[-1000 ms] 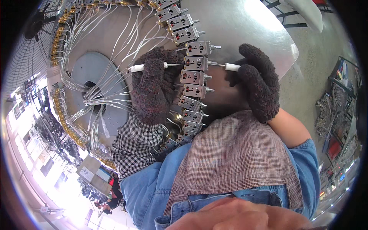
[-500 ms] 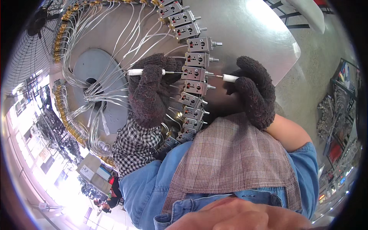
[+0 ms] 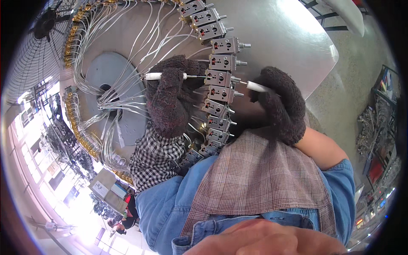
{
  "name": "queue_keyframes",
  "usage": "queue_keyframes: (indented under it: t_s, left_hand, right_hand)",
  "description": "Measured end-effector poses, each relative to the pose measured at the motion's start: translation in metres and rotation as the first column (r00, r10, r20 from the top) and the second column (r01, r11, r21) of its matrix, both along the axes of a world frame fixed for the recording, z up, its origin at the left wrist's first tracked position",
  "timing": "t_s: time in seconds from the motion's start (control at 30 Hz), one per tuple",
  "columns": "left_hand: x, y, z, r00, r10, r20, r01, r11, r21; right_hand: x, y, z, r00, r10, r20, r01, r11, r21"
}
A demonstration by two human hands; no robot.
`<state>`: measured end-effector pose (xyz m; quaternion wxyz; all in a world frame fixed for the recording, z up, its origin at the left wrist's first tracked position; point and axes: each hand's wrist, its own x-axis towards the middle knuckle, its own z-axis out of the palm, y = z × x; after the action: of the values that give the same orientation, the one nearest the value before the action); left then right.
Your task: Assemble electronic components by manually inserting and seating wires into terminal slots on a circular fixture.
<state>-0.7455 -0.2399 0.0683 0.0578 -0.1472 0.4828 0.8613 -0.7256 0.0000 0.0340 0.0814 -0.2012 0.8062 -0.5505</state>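
My left hand (image 3: pixel 168 102), in a dark knitted glove, pinches a slim white-handled screwdriver (image 3: pixel 154 76). Its thin shaft lies level and reaches a small silver metal control box (image 3: pixel 218 78) with a round spindle on its right side. On that other side my right hand (image 3: pixel 284 106), gloved alike, grips a second white-handled screwdriver (image 3: pixel 256 87). This one slants, its thin tip close to the spindle end; whether they touch I cannot tell. More such boxes (image 3: pixel 221 93) stand in a curved row above and below, and the left glove hides some of their wires.
The round metal table (image 3: pixel 280 46) carries a grey disc (image 3: pixel 95 74) where many white wires (image 3: pixel 121 102) gather. Brass fittings (image 3: pixel 68 51) line its left rim. A large fan (image 3: pixel 42 38) stands far left; a shelf (image 3: pixel 389 85) is at the right. Another person (image 3: pixel 129 214) sits lower left.
The right-hand screwdriver has tilted, its handle now slanting down to the right. The row of boxes appears slightly further right in the picture. The left hand keeps its hold on the screwdriver.
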Motion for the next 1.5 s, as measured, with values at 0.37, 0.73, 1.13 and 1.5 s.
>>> queue_keyframes:
  t_s: [0.37, 0.73, 1.13, 1.5]
  left_hand:
    - [-0.006, 0.0, -0.001, 1.0, 0.011, -0.005, -0.011, 0.997, -0.083]
    - [-0.01, 0.001, -0.003, 0.999, 0.02, -0.031, -0.018, 0.998, 0.059]
    - [-0.01, -0.002, -0.011, 0.999, 0.009, -0.037, -0.005, 0.995, 0.097]
    - [-0.011, -0.007, -0.009, 0.994, -0.081, -0.072, 0.089, 0.99, 0.107]
  right_hand:
    - [-0.013, -0.015, 0.019, 0.913, -0.204, 0.354, 0.291, 0.933, -0.211]
    - [-0.013, -0.024, 0.01, 0.949, -0.314, 0.007, 0.31, 0.934, -0.177]
    - [-0.02, -0.013, -0.01, 0.917, -0.19, -0.352, 0.2, 0.98, -0.006]
    - [-0.012, -0.019, 0.011, 0.856, -0.203, 0.476, 0.397, 0.847, -0.353]
